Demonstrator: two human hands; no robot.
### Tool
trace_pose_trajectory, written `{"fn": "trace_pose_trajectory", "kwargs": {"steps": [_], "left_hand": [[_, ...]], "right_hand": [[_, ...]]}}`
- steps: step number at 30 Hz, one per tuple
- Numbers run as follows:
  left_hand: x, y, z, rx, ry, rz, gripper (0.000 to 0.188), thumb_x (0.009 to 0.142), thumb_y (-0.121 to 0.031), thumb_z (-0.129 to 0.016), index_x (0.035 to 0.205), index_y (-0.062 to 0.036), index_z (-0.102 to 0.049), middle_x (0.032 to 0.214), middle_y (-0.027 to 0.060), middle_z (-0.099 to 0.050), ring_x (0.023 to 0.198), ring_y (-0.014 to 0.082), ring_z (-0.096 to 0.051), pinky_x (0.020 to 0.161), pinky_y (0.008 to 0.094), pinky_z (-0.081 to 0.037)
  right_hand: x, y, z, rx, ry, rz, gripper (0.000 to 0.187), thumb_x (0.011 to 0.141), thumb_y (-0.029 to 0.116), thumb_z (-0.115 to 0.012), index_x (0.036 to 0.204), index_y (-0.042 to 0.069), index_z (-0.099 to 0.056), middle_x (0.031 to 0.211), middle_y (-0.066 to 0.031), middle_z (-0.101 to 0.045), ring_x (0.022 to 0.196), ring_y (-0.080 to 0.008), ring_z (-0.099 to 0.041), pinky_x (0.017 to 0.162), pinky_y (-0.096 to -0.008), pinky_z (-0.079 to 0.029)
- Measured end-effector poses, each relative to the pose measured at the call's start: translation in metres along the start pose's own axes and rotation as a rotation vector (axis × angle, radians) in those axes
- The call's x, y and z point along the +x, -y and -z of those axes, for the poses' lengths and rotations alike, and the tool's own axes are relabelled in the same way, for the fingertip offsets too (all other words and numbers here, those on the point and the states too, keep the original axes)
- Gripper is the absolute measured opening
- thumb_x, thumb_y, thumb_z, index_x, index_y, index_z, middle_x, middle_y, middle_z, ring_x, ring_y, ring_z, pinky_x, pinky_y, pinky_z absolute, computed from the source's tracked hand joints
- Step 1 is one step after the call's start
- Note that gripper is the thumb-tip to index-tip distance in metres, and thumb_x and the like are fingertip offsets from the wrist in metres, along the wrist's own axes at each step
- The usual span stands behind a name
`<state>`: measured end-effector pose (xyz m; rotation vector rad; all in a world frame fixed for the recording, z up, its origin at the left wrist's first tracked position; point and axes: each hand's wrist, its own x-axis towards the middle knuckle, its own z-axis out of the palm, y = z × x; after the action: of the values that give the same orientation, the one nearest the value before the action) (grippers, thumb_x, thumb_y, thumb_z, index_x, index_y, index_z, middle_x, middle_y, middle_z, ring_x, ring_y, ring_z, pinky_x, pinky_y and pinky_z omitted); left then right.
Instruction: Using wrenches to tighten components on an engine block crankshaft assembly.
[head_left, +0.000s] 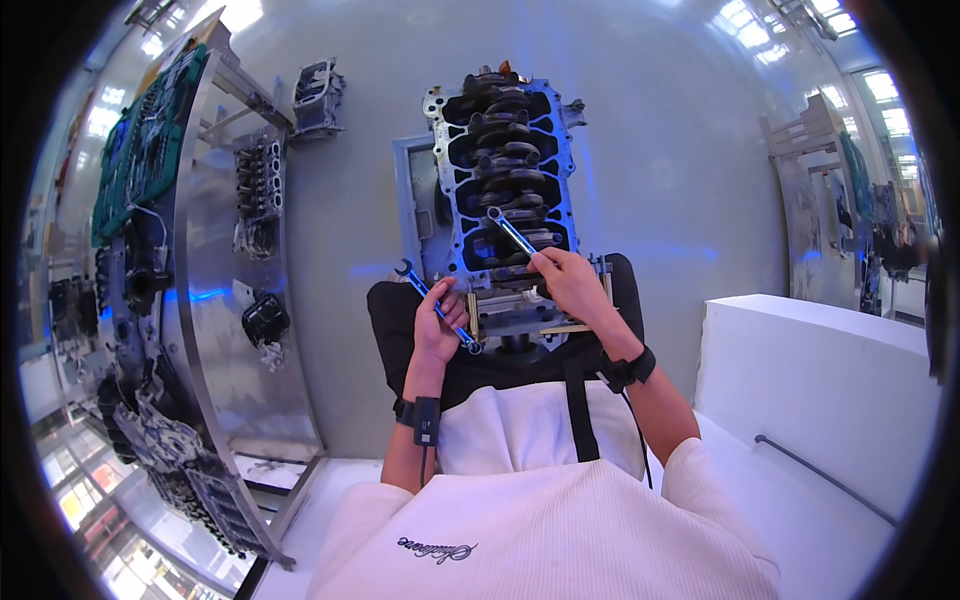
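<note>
In my left hand (438, 318) is a combination wrench (412, 279), its open jaw pointing up and away and its ring end below my fingers. My right hand (570, 285) grips a second combination wrench (514, 234), whose ring end reaches over the near part of the engine block. That engine block (566, 190) stands in front of me with its crankshaft (505, 160) exposed, running lengthwise away from me. My left hand is beside the block's near left corner. Both hands are closed around their wrenches. Whether the right wrench's ring touches the crankshaft, I cannot tell.
To my left a metal workbench (225, 350) carries a green tool case (150, 140) and several engine parts. A cylinder head (258, 185) and a metal casting (318, 98) lie beyond. A white box-shaped structure (820, 370) stands at right, with another bench (815, 200) farther back.
</note>
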<state>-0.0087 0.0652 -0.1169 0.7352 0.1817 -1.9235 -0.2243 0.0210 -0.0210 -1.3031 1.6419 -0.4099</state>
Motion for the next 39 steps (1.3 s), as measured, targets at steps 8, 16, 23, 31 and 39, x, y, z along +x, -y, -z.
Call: {"fn": "trace_pose_trajectory", "kwargs": {"steps": [8,16,23,31,39], "left_hand": [[0.002,-0.001,0.000,0.003,-0.016,0.005,0.016,0.090,-0.017,-0.045,0.094,-0.0059,-0.055,0.054,-0.0042,-0.030,0.043,0.0067,-0.028,0.039,0.0217,-0.026],[0.000,-0.001,-0.004,0.051,-0.018,0.011,0.016,0.090,-0.020,-0.045,0.095,-0.0075,-0.054,0.056,-0.0047,-0.039,0.046,0.0071,-0.038,0.040,0.0217,-0.031],[-0.005,0.011,-0.026,-0.017,-0.380,-0.088,0.016,0.091,-0.022,-0.044,0.096,-0.0112,-0.054,0.070,-0.0040,-0.056,0.057,0.0072,-0.053,0.048,0.0187,-0.036],[0.001,-0.002,0.005,-0.015,0.043,0.032,0.017,0.091,-0.021,-0.043,0.096,-0.0096,-0.055,0.056,-0.0055,-0.038,0.046,0.0060,-0.036,0.042,0.0208,-0.030],[0.001,-0.001,0.002,-0.023,0.023,0.018,0.015,0.089,-0.017,-0.046,0.095,-0.0056,-0.055,0.054,-0.0041,-0.031,0.044,0.0064,-0.029,0.040,0.0216,-0.027]], "right_hand": [[-0.002,0.003,-0.015,-0.053,0.053,-0.029,0.032,0.090,0.029,-0.044,0.079,0.002,-0.056,0.049,-0.0076,-0.053,0.040,-0.0168,-0.054,0.043,-0.0305,-0.042],[-0.003,0.032,-0.089,1.065,0.365,-0.318,0.019,0.094,0.024,-0.041,0.095,0.007,-0.047,0.075,-0.0090,-0.063,0.065,-0.0194,-0.063,0.057,-0.0308,-0.051],[0.011,0.063,-0.138,1.139,0.371,0.036,0.014,0.094,0.015,-0.044,0.101,0.004,-0.048,0.086,-0.0086,-0.060,0.079,-0.0185,-0.061,0.071,-0.0309,-0.052],[-0.021,0.044,-0.071,0.647,0.108,0.016,0.022,0.094,0.018,-0.042,0.096,0.002,-0.056,0.055,0.0012,-0.046,0.046,-0.0054,-0.043,0.043,-0.0228,-0.035],[-0.015,-0.006,-0.026,0.192,-0.026,0.020,0.027,0.094,0.023,-0.042,0.094,0.001,-0.058,0.049,0.0037,-0.039,0.040,-0.0038,-0.036,0.038,-0.0220,-0.031]]}}
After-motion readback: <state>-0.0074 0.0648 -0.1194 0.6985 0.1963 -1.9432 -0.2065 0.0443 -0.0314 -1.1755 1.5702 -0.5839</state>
